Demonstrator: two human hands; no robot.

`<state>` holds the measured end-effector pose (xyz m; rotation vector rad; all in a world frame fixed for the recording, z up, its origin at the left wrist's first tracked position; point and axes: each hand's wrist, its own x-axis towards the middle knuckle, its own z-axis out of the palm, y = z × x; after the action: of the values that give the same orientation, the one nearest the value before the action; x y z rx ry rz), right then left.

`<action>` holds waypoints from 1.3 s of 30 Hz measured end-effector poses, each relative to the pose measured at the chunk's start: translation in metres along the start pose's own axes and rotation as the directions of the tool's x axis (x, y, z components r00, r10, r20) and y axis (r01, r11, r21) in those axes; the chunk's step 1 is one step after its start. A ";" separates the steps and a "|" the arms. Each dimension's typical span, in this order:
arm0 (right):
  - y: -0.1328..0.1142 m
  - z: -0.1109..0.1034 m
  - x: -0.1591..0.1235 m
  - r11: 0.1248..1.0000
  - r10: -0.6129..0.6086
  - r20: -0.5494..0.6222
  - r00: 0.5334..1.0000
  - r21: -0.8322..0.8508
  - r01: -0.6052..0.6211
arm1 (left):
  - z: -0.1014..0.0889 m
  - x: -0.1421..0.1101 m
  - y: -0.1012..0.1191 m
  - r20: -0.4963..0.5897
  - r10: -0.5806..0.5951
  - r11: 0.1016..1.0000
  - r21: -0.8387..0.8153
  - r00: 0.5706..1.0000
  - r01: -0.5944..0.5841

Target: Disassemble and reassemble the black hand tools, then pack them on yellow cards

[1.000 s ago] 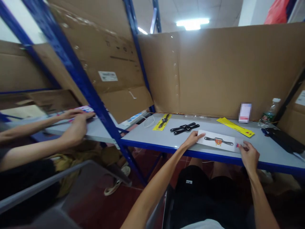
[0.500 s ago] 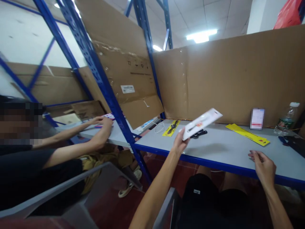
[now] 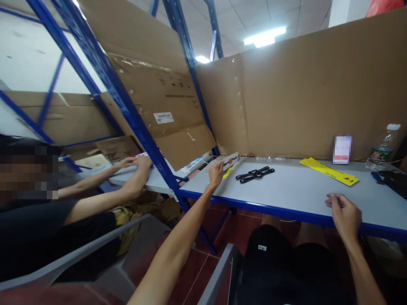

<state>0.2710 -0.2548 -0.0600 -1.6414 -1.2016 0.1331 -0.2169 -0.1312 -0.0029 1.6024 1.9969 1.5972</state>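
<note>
My left hand is closed on a packaging card that is pale and carries a dark printed shape; it is tilted at the table's far left corner. Under it a strip of a yellow card shows, mostly covered. To the right of this hand lie several black slim-handled items, crossed over one another; their kind I cannot make out. My right hand hovers by the table's front edge, its fingers loosely curled and slightly apart, with nothing visible in them. Beyond it rest overlapping yellow cards.
At the back right of the grey table stand a phone-like upright object, blurred out, and a water bottle. A dark item lies at the right edge. A blue post separates me from a co-worker's hands.
My left hand has carried the pale card left and away from me, over the yellow card. The black items now show in full. My right hand keeps its curled pose.
</note>
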 end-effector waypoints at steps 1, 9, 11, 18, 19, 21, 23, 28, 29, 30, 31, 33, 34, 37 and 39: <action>0.000 0.000 0.000 1.000 0.000 0.004 1.000 0.004 0.000 | 0.006 0.001 0.002 0.061 0.084 0.984 0.149 0.995 -0.093; -0.002 -0.004 0.000 0.999 -0.008 0.048 0.999 0.034 0.006 | 0.028 0.008 -0.002 0.531 0.197 0.770 0.437 0.824 -0.465; -0.005 -0.005 -0.003 1.000 -0.003 0.068 0.998 0.031 0.001 | 0.028 0.009 -0.009 0.566 0.208 0.765 0.414 0.797 -0.494; -0.003 -0.005 0.034 0.989 -0.045 0.189 0.981 -0.129 0.070 | 0.035 0.019 -0.006 0.539 0.281 0.778 0.357 0.794 -0.517; -0.001 -0.005 0.049 0.970 -0.072 0.177 0.982 -0.216 0.110 | 0.036 0.015 0.001 0.534 0.327 0.769 0.330 0.780 -0.548; 0.002 -0.006 0.083 0.899 -0.099 0.144 0.985 -0.411 0.151 | 0.041 -0.002 0.017 0.555 0.376 0.749 0.290 0.742 -0.596; 0.007 -0.005 0.114 0.819 -0.068 0.182 0.981 -0.552 0.159 | 0.050 -0.027 0.031 0.578 0.363 0.731 0.310 0.731 -0.608; 0.031 0.004 0.136 0.663 0.143 0.379 0.915 -0.722 0.195 | 0.076 -0.076 0.040 0.637 0.278 0.705 0.374 0.719 -0.603; 0.036 0.004 0.132 0.648 0.133 0.389 0.912 -0.730 0.217 | 0.078 -0.078 0.037 0.640 0.274 0.706 0.373 0.718 -0.602; 0.039 0.003 0.126 0.636 0.117 0.386 0.915 -0.737 0.229 | 0.080 -0.077 0.033 0.643 0.280 0.708 0.363 0.713 -0.606; 0.041 0.002 0.119 0.628 0.100 0.373 0.922 -0.743 0.232 | 0.080 -0.075 0.029 0.648 0.296 0.709 0.344 0.702 -0.616; 0.040 -0.002 0.107 0.617 0.101 0.340 0.935 -0.759 0.210 | 0.079 -0.069 0.021 0.659 0.334 0.711 0.293 0.674 -0.639; 0.035 -0.004 0.102 0.609 0.112 0.316 0.942 -0.771 0.186 | 0.077 -0.067 0.019 0.665 0.347 0.713 0.271 0.662 -0.646; 0.011 0.000 0.099 0.596 0.078 0.273 0.959 -0.784 0.175 | 0.073 -0.068 0.020 0.660 0.355 0.712 0.269 0.662 -0.649; -0.013 0.017 0.106 0.625 -0.044 0.351 0.936 -0.721 0.299 | 0.069 -0.075 0.029 0.613 0.330 0.701 0.350 0.718 -0.622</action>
<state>0.3044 -0.1654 -0.0095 -2.2790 -1.8125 -0.3218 -0.1217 -0.1487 -0.0465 2.6232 1.8706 0.5269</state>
